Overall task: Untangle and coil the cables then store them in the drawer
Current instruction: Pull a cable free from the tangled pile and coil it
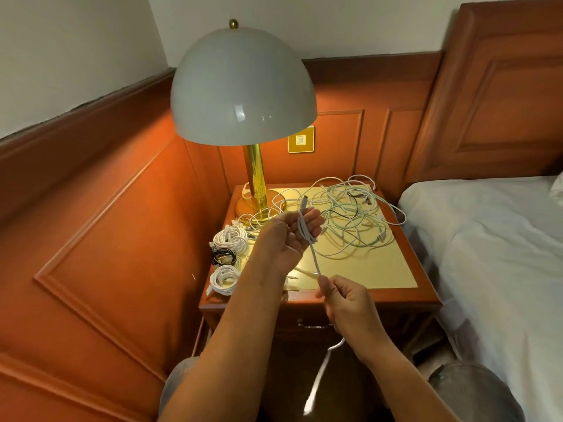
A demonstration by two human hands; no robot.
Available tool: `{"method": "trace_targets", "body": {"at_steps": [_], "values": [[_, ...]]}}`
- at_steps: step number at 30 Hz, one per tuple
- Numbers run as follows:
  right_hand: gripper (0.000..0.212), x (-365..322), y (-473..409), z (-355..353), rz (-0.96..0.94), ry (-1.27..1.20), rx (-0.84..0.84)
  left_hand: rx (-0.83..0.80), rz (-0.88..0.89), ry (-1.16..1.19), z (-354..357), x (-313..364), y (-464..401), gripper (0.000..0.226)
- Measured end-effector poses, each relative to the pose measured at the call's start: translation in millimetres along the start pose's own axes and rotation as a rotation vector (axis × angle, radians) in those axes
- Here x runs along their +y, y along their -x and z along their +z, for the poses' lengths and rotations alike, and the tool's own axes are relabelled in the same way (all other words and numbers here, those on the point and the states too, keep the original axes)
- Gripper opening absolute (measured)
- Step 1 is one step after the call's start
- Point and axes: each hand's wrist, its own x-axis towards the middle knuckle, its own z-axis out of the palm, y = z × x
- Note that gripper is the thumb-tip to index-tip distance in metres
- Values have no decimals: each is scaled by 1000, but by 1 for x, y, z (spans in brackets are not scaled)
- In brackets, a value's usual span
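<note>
My left hand is raised over the nightstand and holds a few loops of a white cable across its palm. The cable runs down to my right hand, which pinches it between thumb and fingers; its loose tail hangs below toward the floor. A tangle of white, pale green and black cables lies on the back of the tabletop. At the left edge sit three coiled bundles: white, black and white. The drawer handle shows under my right hand; the drawer looks shut.
A brass lamp with a grey dome shade stands at the back left of the nightstand. Wood panelling lines the wall on the left and behind. A bed with a white sheet is close on the right. My knees are at the bottom.
</note>
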Motion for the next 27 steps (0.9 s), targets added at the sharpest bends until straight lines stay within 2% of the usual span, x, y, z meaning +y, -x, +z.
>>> {"method": "trace_targets", "body": {"at_steps": [2,6,9,14,16,20,22,23,25,27], "values": [[36,7,-1,-2,48,-50,-16,-19,13,-26,4,4,1,34],[26,22,-17,-8,127,-214,-102,-60,43,-50,4,3,3,34],[26,28,-31,-11,183,-197,-131,-94,50,-82,2,0,3,32],[53,15,-64,-27,195,243,46,-169,86,-179,-4,2,7,28],[46,2,-80,-37,134,322,36,-185,118,-260,-6,3,11,26],[13,-37,-109,-59,-14,406,-100,-246,129,-468,-12,4,18,26],[8,-59,-119,-68,-113,509,-105,-276,138,-582,-13,3,19,25],[11,-70,-122,-71,-177,590,-87,-287,139,-644,-13,2,19,25],[34,-92,-125,-72,-286,798,-21,-296,126,-748,-12,-1,16,24],[46,-111,-121,-72,-353,1024,44,-275,124,-787,-12,-4,12,24]]}}
